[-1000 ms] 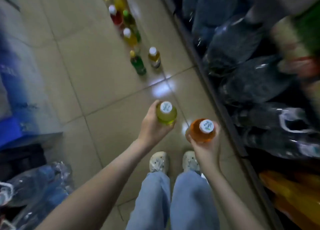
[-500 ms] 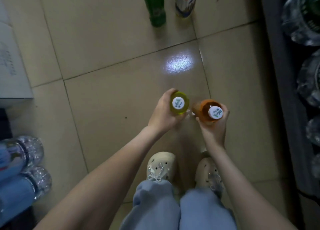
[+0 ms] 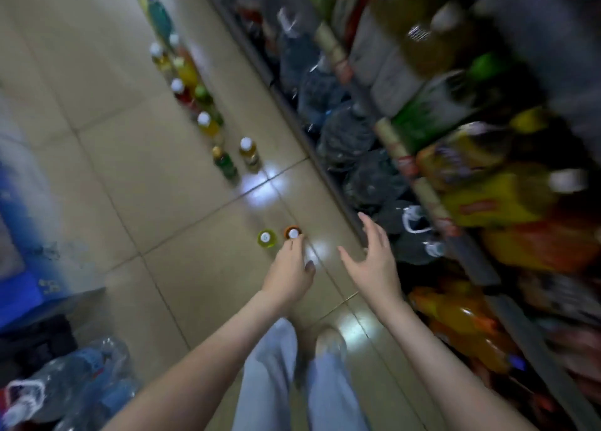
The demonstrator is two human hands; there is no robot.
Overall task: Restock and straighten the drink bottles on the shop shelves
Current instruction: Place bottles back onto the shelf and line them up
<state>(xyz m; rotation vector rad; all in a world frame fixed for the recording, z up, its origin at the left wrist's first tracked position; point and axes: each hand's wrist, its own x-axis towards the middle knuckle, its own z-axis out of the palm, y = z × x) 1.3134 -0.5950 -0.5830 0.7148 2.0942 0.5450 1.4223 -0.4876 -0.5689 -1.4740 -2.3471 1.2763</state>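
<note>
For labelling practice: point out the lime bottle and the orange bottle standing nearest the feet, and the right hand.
lime bottle [image 3: 266, 237]: head view, on its cap.
orange bottle [image 3: 293, 233]: head view, on its white cap.
right hand [image 3: 374, 263]: head view, on the middle of the hand's back.

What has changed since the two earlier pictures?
Both bottles went down to the floor: the yellow-green bottle and the orange bottle now stand there side by side. The right hand has let go and is open; the left hand released the yellow-green one, fingertips near the orange cap. The row of bottles farther along stayed.
</note>
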